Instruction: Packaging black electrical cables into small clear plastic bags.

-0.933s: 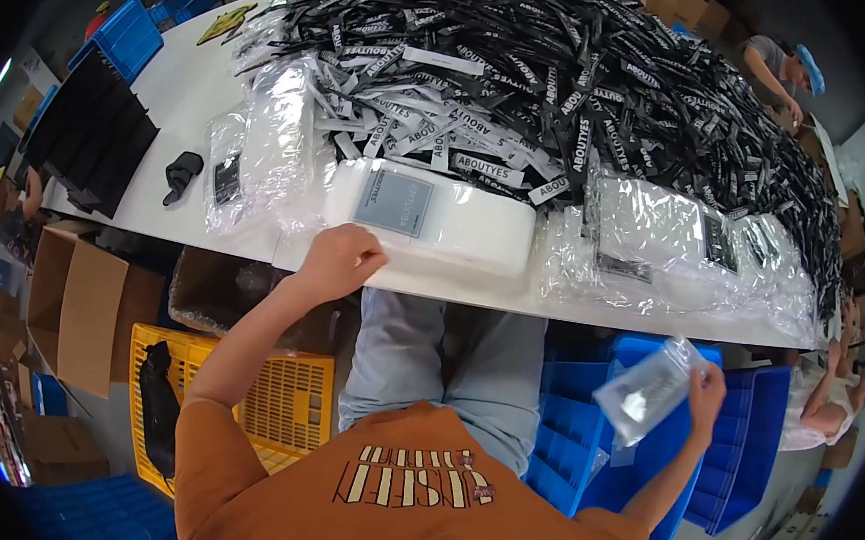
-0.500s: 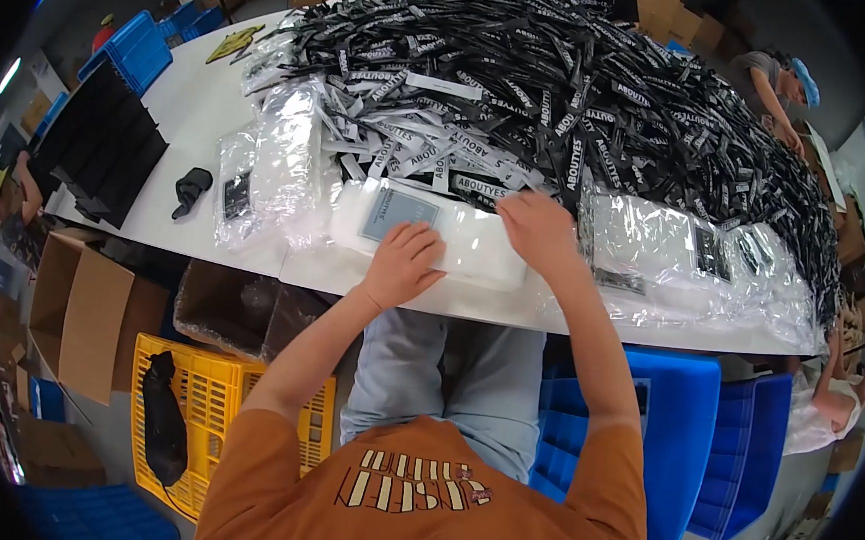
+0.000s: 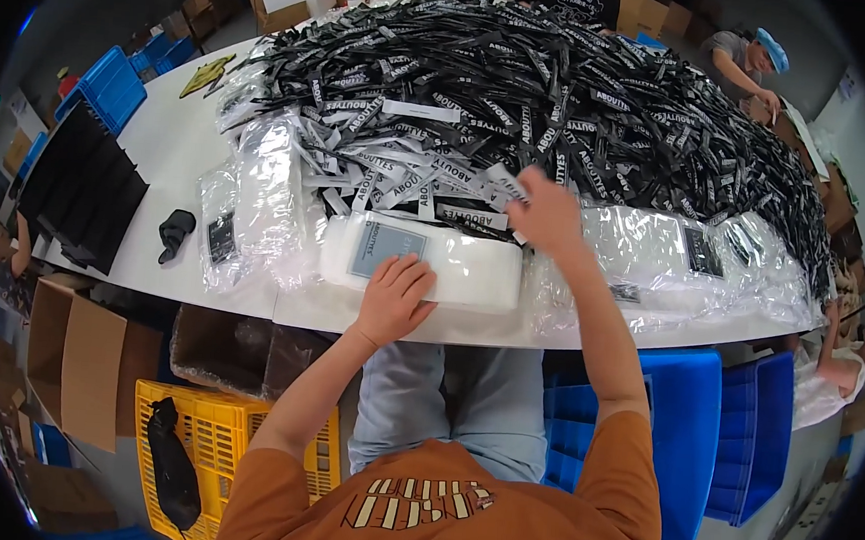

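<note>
A white, padded-looking pack point(image 3: 472, 273) with a grey-blue label point(image 3: 378, 250) lies flat at the table's near edge. On its front left part rests my left hand point(image 3: 398, 296), fingers stretched over the surface beside the label. Just past the pack's far right corner, my right hand point(image 3: 549, 216) has its fingers closed on a slim silver-grey sachet point(image 3: 505, 182), which sticks out from the fingertips; part of it is hidden by the hand. Loose silver-grey sachets point(image 3: 399, 179) lie behind the pack. Beyond them spreads a large heap of black sachets point(image 3: 486, 73).
Clear-wrapped packs point(image 3: 270, 188) stand left, and more wrapped packs point(image 3: 645, 247) right. A black stacked tray unit point(image 3: 87, 186) and a small black object point(image 3: 176, 235) sit on the left. Below are a yellow crate point(image 3: 220, 436) and blue bins point(image 3: 683, 418). Another person point(image 3: 743, 66) works at far right.
My right hand has gone from the pack's far edge to the sachets beside it and now grips one. My left hand stays on the pack. The whole view has shifted slightly.
</note>
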The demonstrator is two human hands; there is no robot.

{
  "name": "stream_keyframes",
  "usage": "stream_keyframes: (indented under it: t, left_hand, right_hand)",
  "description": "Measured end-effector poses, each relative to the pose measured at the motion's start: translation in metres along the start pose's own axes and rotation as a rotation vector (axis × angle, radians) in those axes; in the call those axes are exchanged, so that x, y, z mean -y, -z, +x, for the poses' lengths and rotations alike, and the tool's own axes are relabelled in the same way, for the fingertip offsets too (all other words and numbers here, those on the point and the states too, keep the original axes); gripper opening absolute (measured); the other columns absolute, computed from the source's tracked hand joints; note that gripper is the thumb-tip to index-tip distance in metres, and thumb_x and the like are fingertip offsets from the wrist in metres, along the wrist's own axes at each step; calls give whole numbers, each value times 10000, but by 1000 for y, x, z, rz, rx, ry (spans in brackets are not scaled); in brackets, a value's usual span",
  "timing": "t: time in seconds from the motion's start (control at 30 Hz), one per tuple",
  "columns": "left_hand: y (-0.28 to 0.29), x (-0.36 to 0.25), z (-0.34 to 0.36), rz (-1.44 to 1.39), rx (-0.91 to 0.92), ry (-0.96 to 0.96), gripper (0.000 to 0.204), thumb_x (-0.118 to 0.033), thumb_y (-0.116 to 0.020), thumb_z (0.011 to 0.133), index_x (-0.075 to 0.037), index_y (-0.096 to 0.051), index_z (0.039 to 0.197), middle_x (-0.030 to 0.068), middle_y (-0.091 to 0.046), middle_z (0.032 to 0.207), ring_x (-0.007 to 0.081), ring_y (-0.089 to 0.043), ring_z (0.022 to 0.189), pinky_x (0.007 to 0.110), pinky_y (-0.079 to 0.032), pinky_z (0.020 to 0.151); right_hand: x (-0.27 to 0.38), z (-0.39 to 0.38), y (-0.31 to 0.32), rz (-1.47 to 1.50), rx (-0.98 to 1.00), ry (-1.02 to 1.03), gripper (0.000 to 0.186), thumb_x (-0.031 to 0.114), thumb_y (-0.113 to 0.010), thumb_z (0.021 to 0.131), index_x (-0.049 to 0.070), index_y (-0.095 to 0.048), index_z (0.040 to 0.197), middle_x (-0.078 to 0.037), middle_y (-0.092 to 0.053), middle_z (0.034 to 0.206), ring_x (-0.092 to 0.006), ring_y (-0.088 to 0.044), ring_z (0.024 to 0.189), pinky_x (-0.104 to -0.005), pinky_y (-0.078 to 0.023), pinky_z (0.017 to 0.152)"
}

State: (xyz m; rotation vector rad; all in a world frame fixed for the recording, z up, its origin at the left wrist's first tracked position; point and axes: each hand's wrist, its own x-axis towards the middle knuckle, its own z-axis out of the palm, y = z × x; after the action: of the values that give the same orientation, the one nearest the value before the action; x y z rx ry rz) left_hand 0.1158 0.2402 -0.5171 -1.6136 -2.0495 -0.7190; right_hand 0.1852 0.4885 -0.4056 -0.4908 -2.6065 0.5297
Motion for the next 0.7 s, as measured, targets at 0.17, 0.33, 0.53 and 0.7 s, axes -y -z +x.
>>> stream_keyframes:
  t: [0.17, 0.33, 0.53, 0.7]
  left_hand:
    - [-3, 0, 5, -10, 6, -16, 443, -234, -679, 695, -65, -562, 1087, 95, -548, 1145, 292, -481, 1125, 451, -346, 971]
    - [-4, -1, 1, 0, 13, -1, 443, -234, -678, 700, -66, -560, 1093, 93, -547, 1151, 291, -479, 1128, 448, -342, 974]
    - [-1, -2, 0, 4, 0, -3, 450, -242, -684, 699, -69, -560, 1094, 92, -548, 1153, 291, -483, 1126, 445, -352, 966]
    - [-2, -1, 1, -15, -18, -1, 439, -260, -695, 701, -76, -569, 1079, 79, -558, 1137, 277, -494, 1116, 440, -362, 955]
  right_hand:
    - [-69, 27, 28, 354, -285, -181, 298, 254, -587, 772, 17, -583, 952, -184, -613, 699, -367, -606, 671, -429, -468, 612]
    - [-80, 29, 15, -177, -76, -293, 383, 360, -617, 765, -23, -602, 775, -208, -612, 719, -372, -607, 718, -417, -474, 665]
    - [-44, -3, 18, 573, -382, -230, 212, 210, -606, 789, 8, -620, 851, -63, -594, 644, -149, -554, 531, -284, -432, 491]
    - [-14, -69, -32, 868, -55, -316, 133, 123, -582, 802, 25, -591, 891, -30, -555, 638, -79, -517, 513, -239, -428, 480]
